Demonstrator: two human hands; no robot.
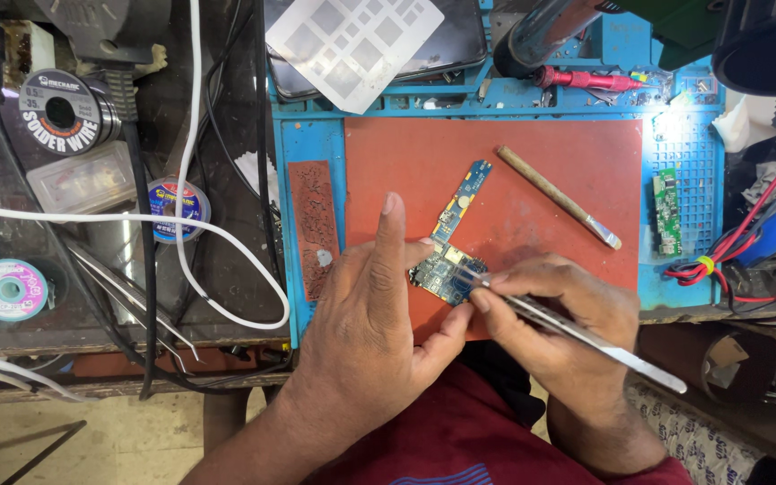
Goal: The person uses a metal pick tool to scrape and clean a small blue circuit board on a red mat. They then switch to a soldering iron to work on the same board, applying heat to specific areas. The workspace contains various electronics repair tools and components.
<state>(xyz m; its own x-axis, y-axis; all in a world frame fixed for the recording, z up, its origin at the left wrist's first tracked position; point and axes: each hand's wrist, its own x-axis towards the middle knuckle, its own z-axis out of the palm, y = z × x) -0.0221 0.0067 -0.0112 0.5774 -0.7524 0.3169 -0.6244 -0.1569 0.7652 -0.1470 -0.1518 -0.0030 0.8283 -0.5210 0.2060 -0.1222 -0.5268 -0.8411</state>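
Left hand point(370, 305) lies flat on the red mat point(568, 171) in the lower middle of the frame, its fingers spread narrow, the forefinger stretched up and the thumb pressing the lower edge of the blue circuit board point(449, 260), so it holds the board down more than it grips it. Right hand point(554, 310), at the lower right of the middle, is closed around steel tweezers point(577, 334), whose tips touch the wide lower part of the board. I judge the main danger to be a slip: the board is held only at one side, and its thin upper strip lies free toward the middle of the mat, so a push from the tweezers could turn it under the thumb and make the tips scratch small parts or bridge two contacts. If the tweezers pinch a tiny part too hard, it could jump away and be lost among the holes of the blue tray point(689, 180) at the right. The metal spatula point(557, 195) lies well apart at the upper right of the mat. White cable point(192, 135) loops over the bench point(226, 108) at the left, near the left wrist, and could catch it
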